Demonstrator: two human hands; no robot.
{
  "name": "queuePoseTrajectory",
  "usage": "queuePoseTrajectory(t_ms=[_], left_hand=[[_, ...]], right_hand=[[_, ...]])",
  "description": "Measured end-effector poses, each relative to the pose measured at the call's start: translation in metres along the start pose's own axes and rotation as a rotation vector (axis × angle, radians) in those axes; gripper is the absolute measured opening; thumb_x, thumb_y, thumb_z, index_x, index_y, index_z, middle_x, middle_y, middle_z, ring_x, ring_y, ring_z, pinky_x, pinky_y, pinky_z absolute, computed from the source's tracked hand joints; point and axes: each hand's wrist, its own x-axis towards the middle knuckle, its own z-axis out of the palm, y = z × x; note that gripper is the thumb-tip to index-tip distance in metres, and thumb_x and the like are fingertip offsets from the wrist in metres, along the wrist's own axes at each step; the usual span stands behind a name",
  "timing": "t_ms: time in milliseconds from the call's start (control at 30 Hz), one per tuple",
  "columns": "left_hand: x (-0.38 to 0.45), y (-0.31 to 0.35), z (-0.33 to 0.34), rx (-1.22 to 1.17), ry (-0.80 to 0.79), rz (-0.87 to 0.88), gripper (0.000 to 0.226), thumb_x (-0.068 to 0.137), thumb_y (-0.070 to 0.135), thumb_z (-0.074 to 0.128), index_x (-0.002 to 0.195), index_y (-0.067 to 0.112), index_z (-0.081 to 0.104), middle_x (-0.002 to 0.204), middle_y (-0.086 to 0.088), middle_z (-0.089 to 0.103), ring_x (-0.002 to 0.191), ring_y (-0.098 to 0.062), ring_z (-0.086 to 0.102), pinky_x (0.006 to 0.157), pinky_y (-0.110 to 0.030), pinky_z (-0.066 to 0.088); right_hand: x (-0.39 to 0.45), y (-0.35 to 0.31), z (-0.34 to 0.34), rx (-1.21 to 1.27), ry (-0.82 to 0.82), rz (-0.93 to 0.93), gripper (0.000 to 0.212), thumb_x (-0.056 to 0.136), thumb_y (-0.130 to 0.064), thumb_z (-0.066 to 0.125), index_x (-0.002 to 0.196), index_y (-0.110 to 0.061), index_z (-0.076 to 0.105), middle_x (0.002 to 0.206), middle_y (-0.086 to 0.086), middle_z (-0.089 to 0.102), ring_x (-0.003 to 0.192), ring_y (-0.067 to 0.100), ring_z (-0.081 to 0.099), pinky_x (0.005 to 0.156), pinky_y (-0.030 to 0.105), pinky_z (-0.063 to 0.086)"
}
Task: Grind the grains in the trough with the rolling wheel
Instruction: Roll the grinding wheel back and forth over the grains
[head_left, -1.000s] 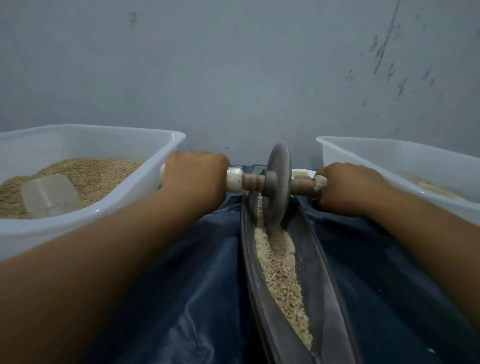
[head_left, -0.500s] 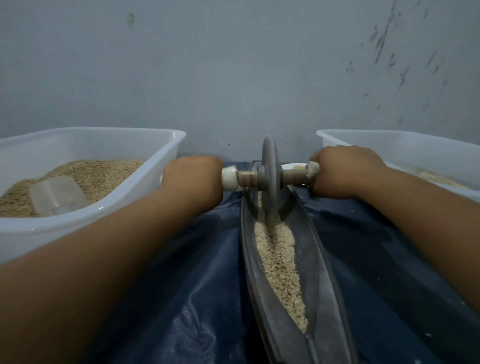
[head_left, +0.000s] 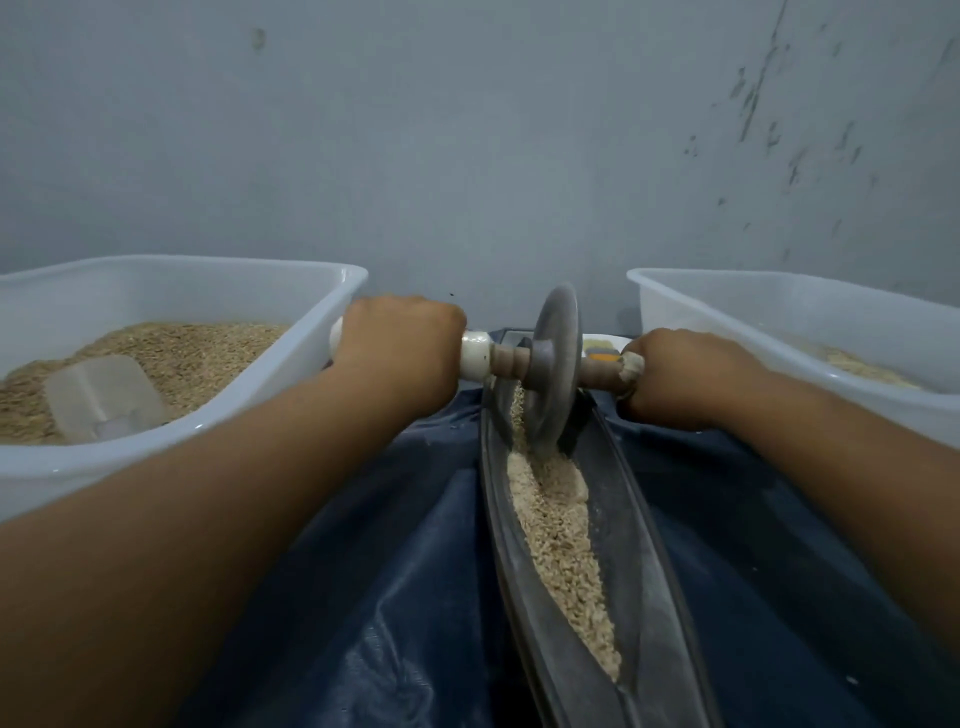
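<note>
Left hand (head_left: 400, 349) curled round one end of the axle handle (head_left: 506, 361), right hand (head_left: 685, 376) gripping the other end, grinding wheel (head_left: 553, 369) upright between them, resting in the trough (head_left: 644, 545) on crushed grains (head_left: 558, 540), white tub (head_left: 291, 332) just beyond the left hand.

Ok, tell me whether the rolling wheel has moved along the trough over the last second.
Yes. The rolling wheel rolled toward the far end of the trough half a second ago and has since come back toward the person, tilting again.
</note>
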Motion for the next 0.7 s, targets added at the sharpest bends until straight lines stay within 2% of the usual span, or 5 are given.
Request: queuePoseTrajectory(t_ms=[233,367,467,600,700], left_hand=[[-0.031,-0.005,0.008,0.052,0.174,0.063,0.027,0.075,0.031,0.068,0.074,0.03,0.041,0.061,0.009,0.037,0.06,-0.016,0.045,0.057,-0.028,0.033],[-0.016,-0.007,0.013,-0.095,-0.056,-0.075,0.015,0.078,0.027,0.063,0.081,0.03,0.048,0.074,0.007,0.052,0.07,-0.019,0.052,0.064,-0.029,0.04],[-0.015,-0.009,0.017,-0.171,-0.148,-0.15,0.014,0.077,0.024,0.063,0.08,0.029,0.049,0.079,0.007,0.059,0.073,-0.018,0.056,0.066,-0.03,0.045],[-0.041,-0.013,0.025,-0.079,0.033,-0.101,0.022,0.075,0.029,0.064,0.071,0.031,0.042,0.062,0.009,0.05,0.055,-0.01,0.047,0.049,-0.025,0.034],[-0.028,-0.013,0.018,-0.039,0.028,-0.067,0.027,0.075,0.03,0.064,0.068,0.03,0.038,0.061,0.01,0.046,0.053,-0.009,0.043,0.048,-0.024,0.03]], right_hand=[[-0.026,0.004,0.0,0.021,-0.059,-0.063,0.007,0.065,-0.041,0.062,0.066,-0.046,0.058,0.056,-0.01,0.055,0.054,0.006,0.052,0.047,0.022,0.031],[-0.007,-0.012,-0.021,-0.099,-0.016,-0.066,0.012,0.069,-0.037,0.063,0.075,-0.028,0.057,0.067,-0.012,0.055,0.064,0.015,0.055,0.056,0.025,0.039],[0.003,-0.022,-0.032,-0.164,-0.011,-0.094,0.012,0.07,-0.032,0.064,0.079,-0.025,0.06,0.07,-0.009,0.06,0.06,0.013,0.055,0.052,0.024,0.035],[-0.009,-0.013,-0.021,-0.19,0.003,-0.189,0.016,0.066,-0.036,0.059,0.068,-0.024,0.047,0.061,-0.007,0.056,0.055,0.012,0.054,0.05,0.024,0.039],[-0.011,-0.007,-0.016,-0.117,-0.039,-0.149,0.016,0.061,-0.038,0.055,0.067,-0.025,0.048,0.062,-0.007,0.057,0.057,0.013,0.055,0.053,0.026,0.04]])
